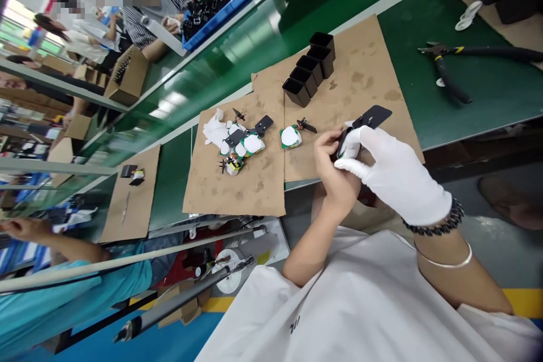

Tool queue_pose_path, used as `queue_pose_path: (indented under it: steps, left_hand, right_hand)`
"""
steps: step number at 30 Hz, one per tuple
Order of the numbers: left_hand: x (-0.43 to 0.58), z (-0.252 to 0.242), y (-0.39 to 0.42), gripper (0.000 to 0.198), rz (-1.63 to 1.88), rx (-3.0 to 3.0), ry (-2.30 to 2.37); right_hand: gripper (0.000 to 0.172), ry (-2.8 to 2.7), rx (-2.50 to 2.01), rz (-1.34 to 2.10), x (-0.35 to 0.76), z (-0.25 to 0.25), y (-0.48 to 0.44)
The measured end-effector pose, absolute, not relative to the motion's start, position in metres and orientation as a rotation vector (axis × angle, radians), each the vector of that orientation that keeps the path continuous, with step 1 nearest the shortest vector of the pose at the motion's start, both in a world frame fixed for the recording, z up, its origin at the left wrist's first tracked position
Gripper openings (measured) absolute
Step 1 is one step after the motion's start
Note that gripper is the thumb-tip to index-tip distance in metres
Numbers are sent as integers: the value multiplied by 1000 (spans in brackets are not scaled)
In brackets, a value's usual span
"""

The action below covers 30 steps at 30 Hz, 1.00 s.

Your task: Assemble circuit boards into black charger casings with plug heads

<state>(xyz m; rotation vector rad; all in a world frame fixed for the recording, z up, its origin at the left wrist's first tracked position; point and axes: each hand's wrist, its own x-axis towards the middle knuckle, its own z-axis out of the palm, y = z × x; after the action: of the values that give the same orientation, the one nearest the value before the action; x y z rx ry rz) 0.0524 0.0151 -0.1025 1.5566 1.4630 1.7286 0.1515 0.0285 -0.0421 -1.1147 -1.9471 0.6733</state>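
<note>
My left hand (333,164) is bare, its fingers wrapped round a small black plastic case (341,144). My right hand (392,172), in a white glove, is closed with thumb and fingers pinching at the same case. A flat dark plate (375,116) sticks out just beyond the gloved fingers; whether it joins the case is hidden. To the left on the cardboard lies a green circuit board with a white round pad (291,136) and a dark plate wired to it. Farther left is a pile of similar boards (250,144), beside a crumpled white glove (215,129).
Several open black boxes (303,78) stand in a row on the cardboard sheet (356,62). Black-handled pliers (443,59) lie on the green bench at right. A blue tray (237,5) of black parts stands across the bench. Co-workers sit opposite and at left, one in a turquoise shirt (106,288).
</note>
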Motion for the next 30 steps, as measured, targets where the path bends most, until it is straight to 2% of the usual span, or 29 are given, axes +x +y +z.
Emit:
queue_pose_path:
  steps: [5,8,11,14,19,25,30]
  left_hand:
    - [30,-100,20,43,1383,1493,1321]
    - [7,-93,23,44,1201,1460,1196]
    - [-1,-91,26,42,1189,1433,1208]
    - [6,-93,24,43,1238,1456,1340]
    - [19,-100,16,46,1322,1560,1504]
    - [22,-109,18,34,1391,1714,1577]
    - [27,-101,20,30,1276,1775,1715]
  right_hand:
    - [10,-1903,-1035,942,160,-60,60]
    - [12,-1852,-949,1017,165,-65,63]
    - [12,-1725,-931,1041,162,-70,53]
    - [11,-1613,-1062,757,150,-74,35]
    - [27,-1853,-1241,121,132,-82,13]
    - [47,-1922,-1273,71,134,-96,13]
    - [41,-1923,-1324,4,134,-101,14]
